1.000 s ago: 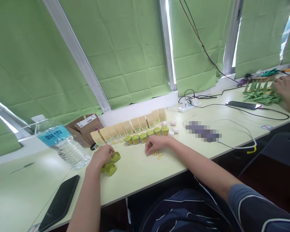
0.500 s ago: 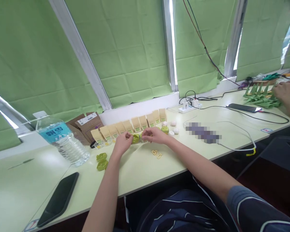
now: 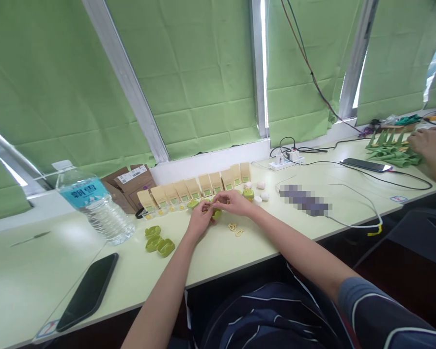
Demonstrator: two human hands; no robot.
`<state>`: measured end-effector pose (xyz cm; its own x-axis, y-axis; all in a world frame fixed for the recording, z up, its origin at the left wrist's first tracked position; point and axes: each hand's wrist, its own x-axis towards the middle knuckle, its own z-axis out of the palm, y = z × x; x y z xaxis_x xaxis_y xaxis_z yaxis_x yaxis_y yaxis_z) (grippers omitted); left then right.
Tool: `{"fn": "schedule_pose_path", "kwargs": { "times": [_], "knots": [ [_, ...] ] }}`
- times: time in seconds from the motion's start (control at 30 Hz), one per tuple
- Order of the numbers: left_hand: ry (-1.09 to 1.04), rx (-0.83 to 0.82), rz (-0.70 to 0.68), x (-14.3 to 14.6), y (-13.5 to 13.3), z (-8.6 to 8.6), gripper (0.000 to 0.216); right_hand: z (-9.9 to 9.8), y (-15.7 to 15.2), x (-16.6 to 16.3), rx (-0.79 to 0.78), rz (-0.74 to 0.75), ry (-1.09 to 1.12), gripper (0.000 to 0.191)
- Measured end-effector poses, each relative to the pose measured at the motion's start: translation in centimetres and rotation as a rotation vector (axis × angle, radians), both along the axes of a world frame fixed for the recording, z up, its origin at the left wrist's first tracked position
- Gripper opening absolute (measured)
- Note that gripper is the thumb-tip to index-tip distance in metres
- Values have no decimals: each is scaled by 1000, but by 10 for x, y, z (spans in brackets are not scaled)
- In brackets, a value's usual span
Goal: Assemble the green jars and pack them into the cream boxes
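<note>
My left hand and my right hand meet over a small green-lidded jar on the pale table, both with fingers closed on it. Behind them stands a row of tan paper pouches with small jars in front, one green-lidded jar at the right end. A few yellow rings lie just in front of my right hand. Three loose green lids lie to the left of my left hand.
A large water bottle lies at the left, a black phone near the front edge, brown boxes behind. A power strip, cables and another phone lie to the right. Another person's hand works on green paper cones.
My left hand left the loose green lids and came to the jar row, where it joined my right hand on a jar. Both hands then drew that jar slightly toward me.
</note>
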<state>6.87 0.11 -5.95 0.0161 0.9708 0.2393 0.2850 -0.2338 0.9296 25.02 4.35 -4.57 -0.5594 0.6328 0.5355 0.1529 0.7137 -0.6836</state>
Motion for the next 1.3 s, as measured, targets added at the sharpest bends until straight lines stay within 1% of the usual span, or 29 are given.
{"fn": "schedule_pose_path", "kwargs": {
  "times": [0.13, 0.27, 0.47, 0.8, 0.93, 1.07, 1.3],
  "knots": [
    [-93, -81, -48, 0, -1, 0, 45, 3, -2, 1, -6, 0, -17, 35],
    [-226, -157, -109, -4, 4, -4, 44, 4, -3, 2, 0, -2, -14, 33],
    [-383, -188, -149, -9, 7, -7, 44, -1, 1, 1, 29, 24, -33, 28],
    [-479, -238, -185, -10, -1, 3, 36, -2, 3, 2, 73, 21, -75, 24],
    [-505, -241, -203, -11, -4, 7, 41, -2, 5, 2, 79, -17, -97, 25],
    [-515, -234, -217, -13, -3, 6, 43, -3, 8, 1, 67, -43, -92, 26],
    [-516, -239, -192, -14, 0, 5, 47, -6, 12, 0, 29, -95, -75, 24]
  ]
}}
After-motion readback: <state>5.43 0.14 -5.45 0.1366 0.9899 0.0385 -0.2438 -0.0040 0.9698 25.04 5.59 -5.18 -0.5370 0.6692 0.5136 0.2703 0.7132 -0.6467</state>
